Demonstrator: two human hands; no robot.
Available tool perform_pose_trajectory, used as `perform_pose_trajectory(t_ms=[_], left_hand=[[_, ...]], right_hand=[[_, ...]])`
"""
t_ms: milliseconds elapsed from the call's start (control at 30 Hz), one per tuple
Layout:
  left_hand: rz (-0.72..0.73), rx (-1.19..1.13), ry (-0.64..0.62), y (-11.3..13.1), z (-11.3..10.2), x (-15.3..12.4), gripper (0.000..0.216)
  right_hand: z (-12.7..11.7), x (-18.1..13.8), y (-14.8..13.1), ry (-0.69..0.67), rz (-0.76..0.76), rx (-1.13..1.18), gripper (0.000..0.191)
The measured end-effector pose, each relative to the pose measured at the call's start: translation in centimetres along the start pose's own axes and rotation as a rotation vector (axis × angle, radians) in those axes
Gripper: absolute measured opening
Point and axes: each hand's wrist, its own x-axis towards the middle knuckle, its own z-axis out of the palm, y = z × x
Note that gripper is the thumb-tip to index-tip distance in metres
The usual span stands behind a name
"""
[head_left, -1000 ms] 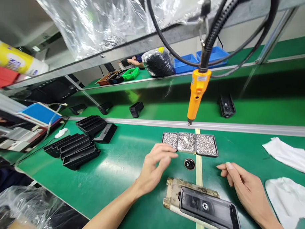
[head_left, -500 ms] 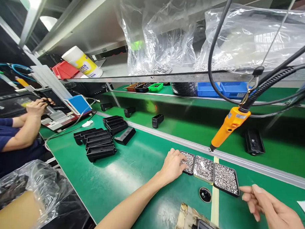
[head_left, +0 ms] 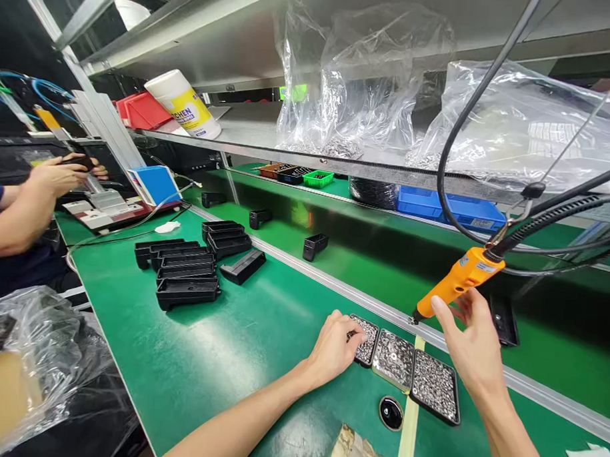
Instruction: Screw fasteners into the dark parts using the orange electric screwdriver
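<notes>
Bare green mat point(head_left: 241, 346) left of screw trays point(head_left: 405, 365); part stack point(head_left: 186, 274) beyond

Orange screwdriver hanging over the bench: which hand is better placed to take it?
Right. The right hand is raised, open, beside the orange screwdriver; the left hand is down at the leftmost screw tray.

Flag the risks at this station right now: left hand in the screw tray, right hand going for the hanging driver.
1. The left hand pinches into the leftmost screw tray; the three trays sit edge to edge, so a nudge could spill or mix screws.
2. The right hand meets the orange screwdriver near its tip; a loose grip may let it swing.
3. Its cables loop overhead and could snag.
</notes>
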Motion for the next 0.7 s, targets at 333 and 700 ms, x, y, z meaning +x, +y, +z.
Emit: perform_pose_trajectory(t_ms=[333,700], left_hand=[[-0.052,-0.357,0.066,2.2,0.7,-3.9,0.019],[0.004,-0.571,-0.051,3.2,1.6,-5.9,0.007]], right_hand=[[-0.1,-1.4,-1.6,-0.015,0.019,0.107,0.053],[-0.4,-5.2,-7.6,-0.085,0.165,0.795,0.02]])
